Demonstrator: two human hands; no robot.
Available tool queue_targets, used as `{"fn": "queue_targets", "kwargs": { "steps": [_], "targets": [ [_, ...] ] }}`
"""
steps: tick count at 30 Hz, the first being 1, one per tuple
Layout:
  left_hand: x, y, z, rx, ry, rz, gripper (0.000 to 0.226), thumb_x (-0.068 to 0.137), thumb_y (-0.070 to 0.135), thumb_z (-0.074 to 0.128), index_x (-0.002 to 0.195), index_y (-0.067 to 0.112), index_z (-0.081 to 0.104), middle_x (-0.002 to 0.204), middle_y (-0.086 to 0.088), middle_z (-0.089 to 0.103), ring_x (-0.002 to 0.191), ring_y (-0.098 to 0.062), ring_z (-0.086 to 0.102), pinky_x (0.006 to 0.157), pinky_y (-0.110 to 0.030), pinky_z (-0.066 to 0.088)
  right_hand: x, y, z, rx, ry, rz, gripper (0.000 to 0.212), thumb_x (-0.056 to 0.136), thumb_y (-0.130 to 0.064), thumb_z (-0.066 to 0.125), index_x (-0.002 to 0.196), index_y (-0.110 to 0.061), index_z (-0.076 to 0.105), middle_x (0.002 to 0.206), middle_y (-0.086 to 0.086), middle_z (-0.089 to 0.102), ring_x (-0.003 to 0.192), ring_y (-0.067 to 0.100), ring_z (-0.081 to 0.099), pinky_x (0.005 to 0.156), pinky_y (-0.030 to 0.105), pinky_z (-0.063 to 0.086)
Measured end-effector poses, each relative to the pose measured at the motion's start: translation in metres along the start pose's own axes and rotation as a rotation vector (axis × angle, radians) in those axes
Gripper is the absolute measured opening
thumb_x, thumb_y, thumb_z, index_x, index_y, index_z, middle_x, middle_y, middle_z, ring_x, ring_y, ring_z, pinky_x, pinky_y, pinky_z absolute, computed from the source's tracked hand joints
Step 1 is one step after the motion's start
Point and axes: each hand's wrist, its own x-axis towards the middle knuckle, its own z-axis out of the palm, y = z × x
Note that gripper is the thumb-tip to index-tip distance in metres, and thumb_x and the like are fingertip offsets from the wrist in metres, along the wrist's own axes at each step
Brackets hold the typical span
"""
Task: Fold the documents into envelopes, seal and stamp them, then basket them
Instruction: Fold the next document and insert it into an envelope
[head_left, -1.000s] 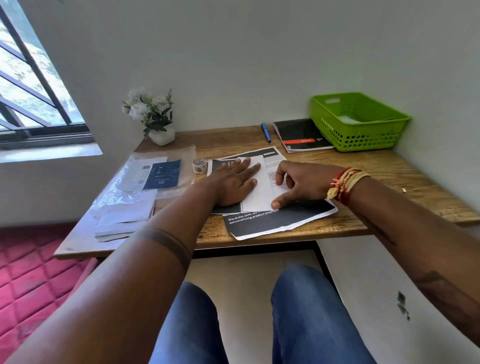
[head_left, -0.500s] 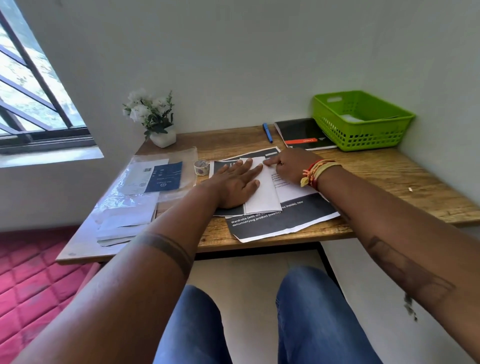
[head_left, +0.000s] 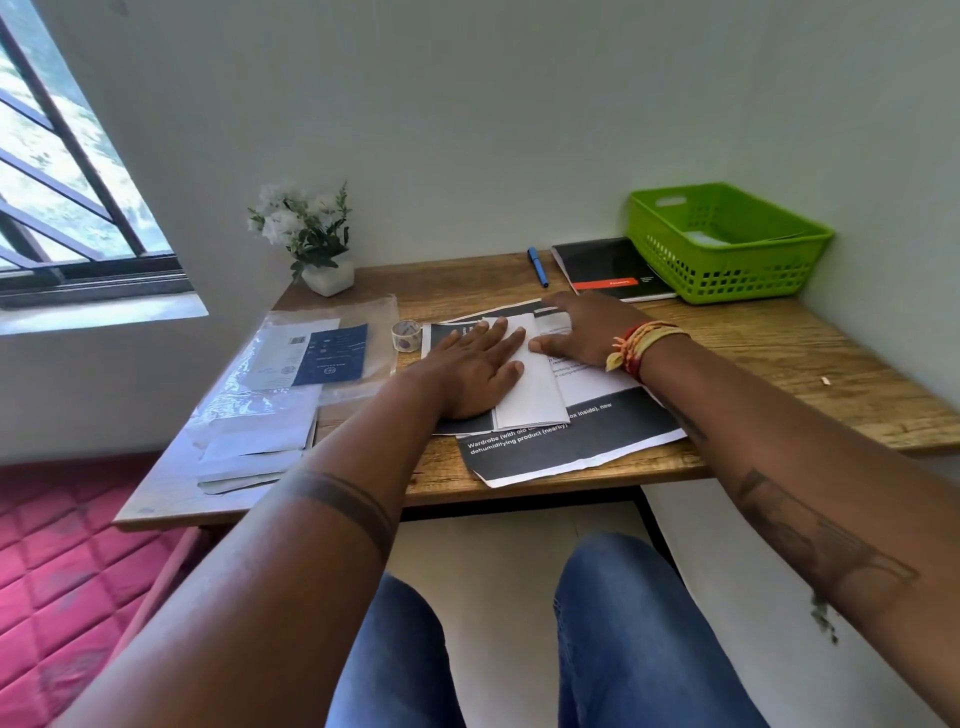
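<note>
Wooden desk (head_left: 753, 364): flower pot (head_left: 327, 278) at far left; tape roll (head_left: 406, 335) just left of papers; blue pen (head_left: 537, 266), black notebook (head_left: 610, 270), green basket (head_left: 727, 244) along far edge. Envelope stack (head_left: 249, 441) in plastic at left. Folded document (head_left: 530, 379) lies at centre on printed sheets (head_left: 571, 441), long axis running near-to-far. Left hand (head_left: 467, 369) pressed flat, fingers straight. Right hand (head_left: 582, 332) laid on far fold, fingers seemingly extended. Bare desk seen at right.

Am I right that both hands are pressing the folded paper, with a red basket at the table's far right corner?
Not quite: the basket is green, as the head view shows. Both hands, left and right, do press the folded paper.
</note>
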Motion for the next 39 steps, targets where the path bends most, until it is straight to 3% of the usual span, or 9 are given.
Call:
{"fn": "queue_targets", "kwargs": {
  "steps": [7, 11, 15, 17, 20, 23, 29, 33, 39],
  "targets": [
    [0.000, 0.000, 0.000, -0.001, -0.003, 0.001, 0.062, 0.109, 0.055, 0.013, 0.165, 0.033, -0.005, 0.173, 0.002, -0.011, 0.159, -0.017, -0.009, 0.127, -0.040, -0.006, -0.047, -0.001, -0.008, 0.033, -0.160, -0.040, 0.095, 0.078, -0.068, 0.071, 0.155, -0.036, 0.026, 0.157, 0.005, 0.040, 0.132, 0.026, 0.048, 0.104, 0.033, 0.040],
    [0.001, 0.000, 0.000, -0.001, -0.003, -0.004, 0.062, 0.109, 0.055, 0.013, 0.165, 0.034, -0.005, 0.173, 0.003, -0.011, 0.159, -0.016, -0.009, 0.127, -0.040, -0.006, -0.071, -0.005, -0.015, 0.043, -0.225, -0.061, 0.095, 0.079, -0.063, 0.073, 0.155, -0.036, 0.025, 0.127, 0.005, 0.054, 0.101, 0.015, 0.045, 0.084, 0.028, 0.035],
    [-0.001, 0.001, -0.001, -0.004, -0.005, -0.005, 0.062, 0.109, 0.054, 0.014, 0.165, 0.033, -0.004, 0.173, 0.003, -0.010, 0.159, -0.016, -0.009, 0.128, -0.040, -0.005, -0.069, -0.004, -0.024, 0.064, -0.345, -0.062, 0.102, 0.071, -0.064, 0.079, 0.154, -0.039, 0.025, 0.093, -0.021, 0.042, 0.084, 0.006, 0.042, 0.066, 0.023, 0.034],
    [-0.002, 0.002, -0.002, -0.007, 0.000, -0.003, 0.062, 0.109, 0.054, 0.014, 0.165, 0.033, -0.003, 0.173, 0.002, -0.009, 0.159, -0.016, -0.008, 0.128, -0.041, -0.005, -0.059, -0.005, -0.031, 0.075, -0.378, -0.074, 0.097, 0.072, -0.067, 0.075, 0.152, -0.038, 0.030, 0.103, -0.020, 0.049, 0.082, 0.003, 0.044, 0.072, 0.024, 0.036],
    [-0.003, 0.002, -0.003, -0.012, 0.003, 0.001, 0.062, 0.109, 0.054, 0.015, 0.165, 0.033, -0.003, 0.173, 0.002, -0.010, 0.159, -0.016, -0.008, 0.128, -0.040, -0.004, -0.033, -0.009, -0.029, 0.127, -0.245, -0.054, 0.078, 0.083, -0.066, 0.066, 0.148, -0.028, 0.045, 0.136, 0.002, 0.056, 0.093, 0.011, 0.058, 0.088, 0.027, 0.040],
    [-0.003, 0.002, -0.002, -0.005, 0.008, -0.003, 0.062, 0.109, 0.054, 0.015, 0.165, 0.033, -0.004, 0.173, 0.002, -0.010, 0.159, -0.016, -0.009, 0.127, -0.039, -0.005, -0.002, -0.013, -0.014, 0.105, -0.075, -0.016, 0.059, 0.094, -0.056, 0.061, 0.141, -0.021, 0.055, 0.138, 0.007, 0.059, 0.119, 0.023, 0.058, 0.096, 0.030, 0.043],
    [-0.001, -0.001, 0.004, -0.036, 0.050, -0.013, 0.066, 0.108, 0.057, 0.018, 0.166, 0.029, 0.000, 0.173, 0.001, -0.008, 0.159, -0.015, -0.007, 0.127, -0.037, -0.004, 0.035, -0.016, 0.004, 0.124, 0.071, 0.007, 0.028, 0.095, -0.040, 0.065, 0.111, -0.017, 0.069, 0.112, 0.006, 0.069, 0.101, 0.023, 0.063, 0.082, 0.029, 0.047],
    [-0.002, -0.004, 0.006, -0.074, 0.084, -0.030, 0.071, 0.107, 0.061, 0.022, 0.166, 0.028, 0.002, 0.174, -0.001, -0.004, 0.159, -0.015, -0.003, 0.128, -0.036, -0.001, 0.045, -0.013, -0.001, 0.189, 0.026, 0.024, 0.022, 0.090, -0.042, 0.072, 0.085, -0.021, 0.067, 0.089, 0.000, 0.067, 0.089, 0.022, 0.065, 0.066, 0.027, 0.041],
    [-0.008, 0.001, 0.007, -0.069, 0.327, -0.059, 0.064, 0.105, 0.055, 0.035, 0.159, 0.019, 0.036, 0.163, -0.008, 0.035, 0.148, -0.026, 0.035, 0.120, -0.046, 0.030, 0.036, -0.019, -0.002, 0.411, 0.096, 0.038, 0.022, 0.096, -0.038, 0.064, 0.098, -0.016, 0.063, 0.084, 0.003, 0.070, 0.071, 0.019, 0.067, 0.061, 0.027, 0.048]
  ]
}}
